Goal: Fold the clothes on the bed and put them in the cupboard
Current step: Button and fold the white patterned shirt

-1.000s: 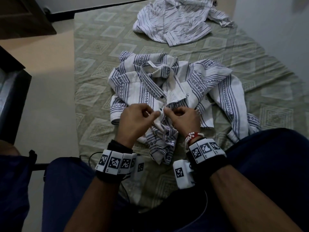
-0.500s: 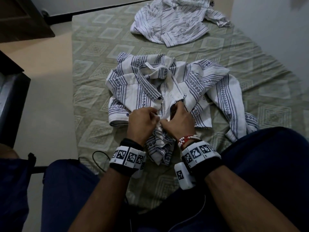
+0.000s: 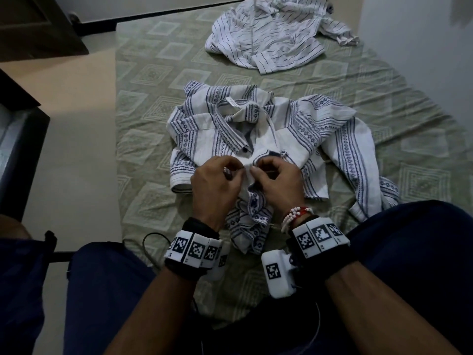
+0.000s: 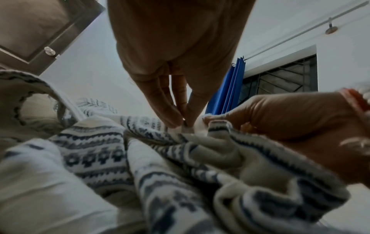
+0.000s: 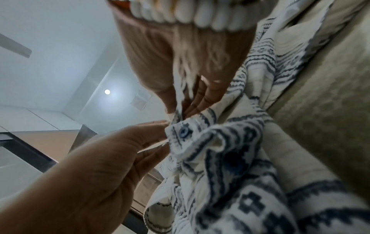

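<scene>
Both hands pinch the front placket of the patterned shirt (image 3: 302, 129), left hand (image 3: 217, 180) at 9 o'clock of the gap, right hand (image 3: 279, 180) at 3. It looks like buttoning: keep both edges taut and aligned. The soft, woven, crumpled shirt lies mid-bed (image 3: 143, 139); a thin striped shirt (image 3: 266, 34) lies at 12

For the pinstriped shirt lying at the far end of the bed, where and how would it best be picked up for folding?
Probably by the shoulders, one hand on each side of the collar. The pinstriped shirt lies crumpled on the bed, sleeves spread right, so lifting from the top should let it hang straight. Its collar is hard to see. Both hands are busy pinching the patterned shirt.
</scene>
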